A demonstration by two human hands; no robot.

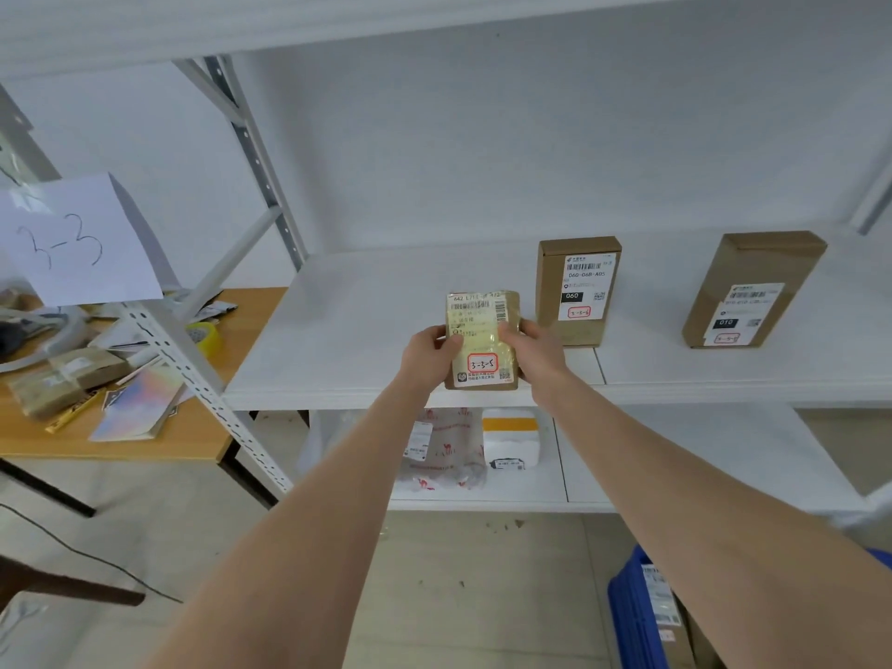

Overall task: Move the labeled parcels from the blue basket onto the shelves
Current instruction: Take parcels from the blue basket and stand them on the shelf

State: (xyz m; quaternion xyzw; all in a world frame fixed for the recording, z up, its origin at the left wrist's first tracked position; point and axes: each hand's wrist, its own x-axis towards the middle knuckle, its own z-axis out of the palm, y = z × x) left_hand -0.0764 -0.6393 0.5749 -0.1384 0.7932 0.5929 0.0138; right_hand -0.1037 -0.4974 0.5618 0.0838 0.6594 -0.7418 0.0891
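Currently the 3-3-5 parcel point(482, 340) is gripped upright by the fingers of my left hand point(427, 352) and right hand point(533, 347) at the shelf point(347, 330) front edge, left of shelved box 3-3-6 point(578, 292) and another box point(753, 292); the blue basket point(637, 615) holds more parcels.

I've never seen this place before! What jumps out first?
The left hand and right hand hold a taped brown parcel marked 3-3-5 at the front of the white shelf. A labelled box and a second box stand on it to the right. A paper sign reading 3-3 hangs far left.
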